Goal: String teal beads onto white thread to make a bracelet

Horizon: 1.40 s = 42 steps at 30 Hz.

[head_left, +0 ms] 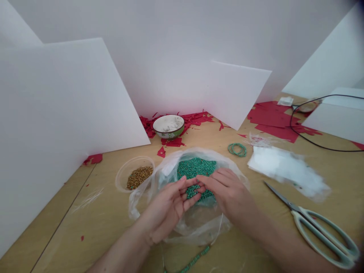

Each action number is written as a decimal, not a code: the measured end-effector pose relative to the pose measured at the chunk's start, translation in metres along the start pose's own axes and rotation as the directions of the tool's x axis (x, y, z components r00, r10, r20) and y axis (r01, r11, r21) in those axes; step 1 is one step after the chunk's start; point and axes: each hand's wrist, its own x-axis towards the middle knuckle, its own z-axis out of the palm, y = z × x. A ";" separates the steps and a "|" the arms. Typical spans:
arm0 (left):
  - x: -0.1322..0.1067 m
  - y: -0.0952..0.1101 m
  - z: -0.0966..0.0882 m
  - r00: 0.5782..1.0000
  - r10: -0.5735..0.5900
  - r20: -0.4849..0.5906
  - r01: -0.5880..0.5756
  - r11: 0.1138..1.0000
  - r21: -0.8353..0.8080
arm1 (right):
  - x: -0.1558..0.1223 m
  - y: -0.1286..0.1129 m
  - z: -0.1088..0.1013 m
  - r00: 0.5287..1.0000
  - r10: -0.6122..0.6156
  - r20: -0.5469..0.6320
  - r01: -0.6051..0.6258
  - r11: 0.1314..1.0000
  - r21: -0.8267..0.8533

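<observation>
Many green beads [196,167]: heaped inside the open plastic bag, in the middle of the table, with a few brownish ones mixed in.
Plastic bag [203,233]: clear, crumpled, its mouth spread wide around the heap.
Left hand [172,201]: palm up over the near side of the bag, fingers loosely spread and slightly curled, their tips meeting the other hand's.
Right hand [231,189]: palm down over the bag, fingers bent, tips brought to the left fingers; whether it pinches a bead, I cannot tell.
Bead strand [196,261]: green, lying on the table just below the bag, partly cut off by the lower edge of view.
Clear tub [118,175]: left of the bag, near it, holding golden-brown beads [139,177].
Green bead loops [237,149]: lying beyond the bag, to the right.
White packets [284,167]: a blurred pile right of the loops.
Scissors [324,229]: pale handles, blades together, pointing away toward the packets.
Bowl [168,127]: white and green, standing behind the bag among red paper scraps [196,119].
White boards [65,98]: propped along the back and left.
Black cable [313,146]: curving in at far right.
</observation>
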 end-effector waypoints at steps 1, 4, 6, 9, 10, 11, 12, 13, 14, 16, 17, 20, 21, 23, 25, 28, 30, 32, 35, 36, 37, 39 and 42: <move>0.000 0.000 0.000 1.000 -0.001 0.001 0.001 1.000 0.003 | 0.000 0.000 0.000 1.000 -0.005 0.010 0.005 1.000 0.004; 0.000 -0.001 -0.001 1.000 -0.007 0.005 0.007 1.000 0.010 | 0.000 0.000 -0.001 1.000 -0.007 0.017 0.007 1.000 0.010; 0.000 -0.001 -0.001 1.000 -0.015 0.011 0.015 1.000 0.019 | 0.000 0.001 0.000 1.000 -0.002 0.011 0.002 1.000 0.004; 0.000 0.000 0.000 1.000 -0.027 0.015 0.027 0.999 0.027 | 0.001 0.001 0.000 1.000 -0.007 -0.008 0.007 1.000 0.001; 0.000 0.000 0.000 0.999 -0.030 0.015 0.030 0.999 0.026 | 0.001 0.001 0.001 1.000 -0.009 -0.012 0.009 1.000 0.005; 0.000 0.000 0.000 0.999 -0.031 0.015 0.031 0.999 0.025 | 0.001 0.001 0.001 1.000 -0.005 -0.014 0.006 1.000 0.009; 0.000 0.000 0.000 0.999 -0.030 0.015 0.030 0.999 0.023 | 0.002 0.001 0.001 1.000 0.003 -0.012 -0.003 1.000 0.014; 0.000 -0.001 0.000 1.000 -0.025 0.014 0.025 0.999 0.020 | 0.002 0.000 0.000 1.000 0.013 -0.006 -0.013 1.000 0.019; 0.001 -0.001 -0.001 1.000 -0.019 0.012 0.019 1.000 0.016 | 0.002 -0.001 0.000 1.000 0.026 0.003 -0.026 0.999 0.023; 0.001 -0.003 -0.002 1.000 -0.009 -0.002 0.009 1.000 0.006 | 0.003 -0.002 0.000 0.999 0.050 0.018 -0.051 0.998 0.026; 0.002 -0.004 -0.002 1.000 -0.007 -0.009 0.007 1.000 0.001 | 0.003 -0.003 0.000 0.998 0.059 0.025 -0.060 0.998 0.029; 0.002 -0.006 -0.003 1.000 0.009 -0.010 -0.009 1.000 -0.002 | 0.002 -0.004 0.002 0.996 0.074 0.039 -0.076 0.996 0.041; 0.002 -0.006 -0.003 1.000 0.014 -0.002 -0.014 1.000 0.005 | 0.001 -0.004 0.002 0.996 0.077 0.041 -0.079 0.996 0.045; 0.002 -0.007 -0.003 1.000 0.021 0.010 -0.021 0.999 0.027 | 0.001 -0.004 0.003 0.995 0.083 0.049 -0.086 0.995 0.053; 0.001 -0.007 -0.003 1.000 0.021 0.011 -0.021 0.998 0.051 | 0.000 -0.005 0.002 0.993 0.101 0.067 -0.106 0.992 0.070; 0.001 -0.007 -0.004 1.000 0.023 -0.004 -0.022 0.997 0.072 | 0.000 -0.006 0.000 0.984 0.146 0.102 -0.157 0.981 0.110; 0.001 -0.007 -0.004 1.000 0.020 -0.019 -0.018 0.997 0.076 | 0.000 -0.007 -0.001 0.979 0.168 0.115 -0.183 0.974 0.134; 0.002 -0.009 -0.004 0.999 0.022 -0.031 -0.019 0.997 0.078 | 0.001 -0.007 -0.001 0.977 0.176 0.117 -0.193 0.969 0.156; 0.004 -0.012 -0.004 1.000 0.022 -0.018 -0.020 0.996 0.085 | 0.001 -0.008 0.000 0.978 0.179 0.108 -0.198 0.959 0.201; 0.005 -0.014 -0.004 1.000 0.020 -0.014 -0.019 0.996 0.085 | 0.002 -0.008 0.000 0.978 0.180 0.101 -0.198 0.956 0.216; 0.006 -0.016 -0.004 1.000 0.017 -0.014 -0.016 0.996 0.082 | 0.002 -0.009 0.001 0.979 0.181 0.094 -0.198 0.954 0.226; 0.009 -0.020 -0.006 0.999 0.024 -0.029 -0.022 0.998 0.066 | 0.002 -0.009 0.004 0.979 0.184 0.083 -0.199 0.950 0.239; 0.014 -0.024 -0.007 0.995 0.072 -0.065 -0.070 0.997 0.033 | 0.000 -0.011 0.008 0.981 0.180 0.070 -0.192 0.952 0.240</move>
